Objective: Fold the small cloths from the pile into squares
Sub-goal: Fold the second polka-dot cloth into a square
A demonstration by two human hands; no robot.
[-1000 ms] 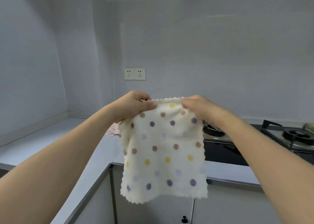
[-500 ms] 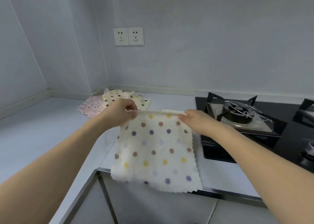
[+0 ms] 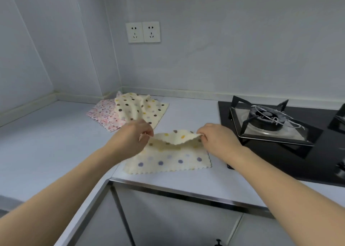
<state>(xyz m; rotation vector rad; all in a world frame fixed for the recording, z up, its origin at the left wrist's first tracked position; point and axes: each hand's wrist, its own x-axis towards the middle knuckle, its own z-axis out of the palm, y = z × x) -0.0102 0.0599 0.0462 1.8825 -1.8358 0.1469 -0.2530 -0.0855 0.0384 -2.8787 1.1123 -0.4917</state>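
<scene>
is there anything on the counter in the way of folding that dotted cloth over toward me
Nothing visible is. The left hand and right hand pinch the far corners of the dotted cloth; its near half lies flat on the counter. The pile of cloths lies behind, and the stove is to the right.

Both bare forearms reach forward from the lower corners and converge toward the middle. The left hand (image 3: 130, 137) has its fingers curled, thumb and fingertips pinching a cloth (image 3: 168, 158) corner. The right hand (image 3: 218, 139) mirrors it, knuckles up, fingers curled, pinching the opposite corner. The hands are level and apart.
</scene>
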